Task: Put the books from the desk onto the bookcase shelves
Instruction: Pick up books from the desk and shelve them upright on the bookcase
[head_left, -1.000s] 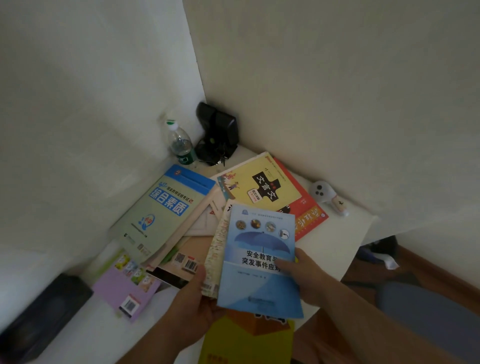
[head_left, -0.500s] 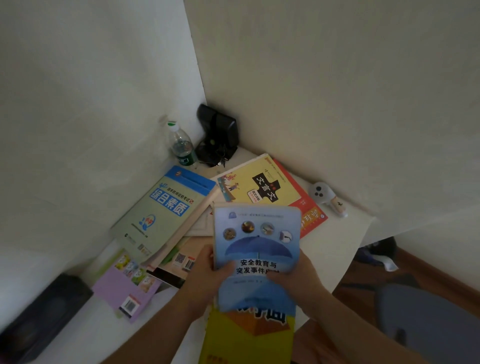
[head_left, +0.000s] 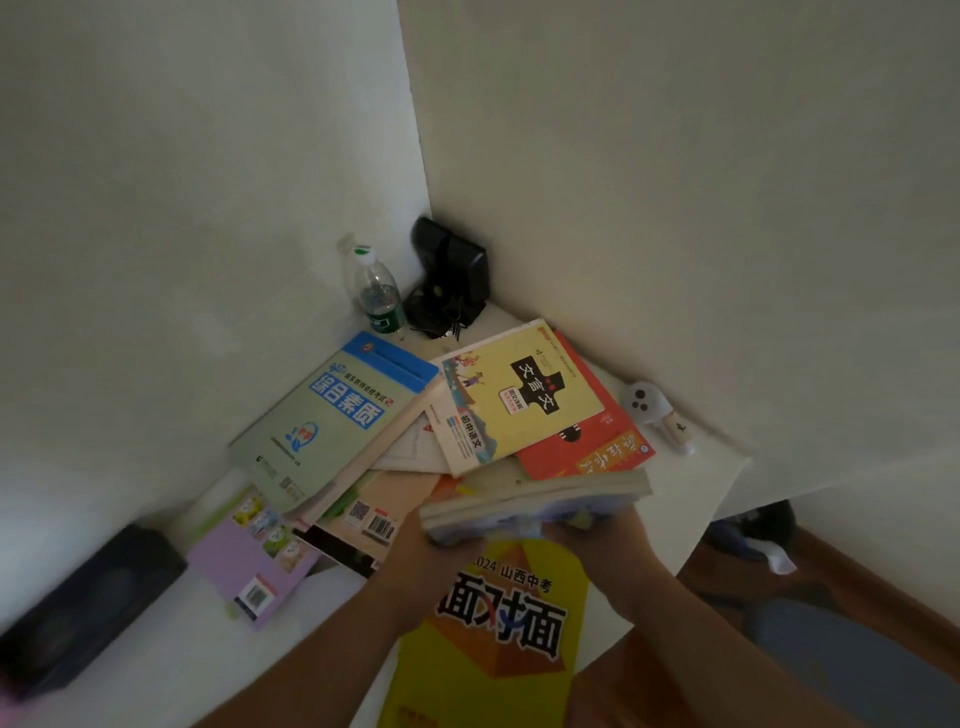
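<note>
Both my hands hold a small stack of books (head_left: 535, 501) lifted off the white desk (head_left: 691, 488), seen edge-on with the page edges facing up. My left hand (head_left: 441, 551) grips its left end and my right hand (head_left: 597, 540) grips its right end from below. Under the stack lies a yellow book (head_left: 498, 634). Further back on the desk are a green-and-blue book (head_left: 332, 421), a yellow book with a black cross (head_left: 519, 395), a red book (head_left: 587, 447) and a purple book (head_left: 254, 556). No bookcase is in view.
A water bottle (head_left: 379, 296) and a black device (head_left: 452, 280) stand in the wall corner. A white controller (head_left: 657, 415) lies at the desk's right edge. A dark box (head_left: 78, 608) sits at the left. A chair seat (head_left: 857, 665) is lower right.
The blue-covered book and those under it have tilted from cover-up to edge-on and risen off the pile. My left hand moved from the stack's lower corner to its left end.
</note>
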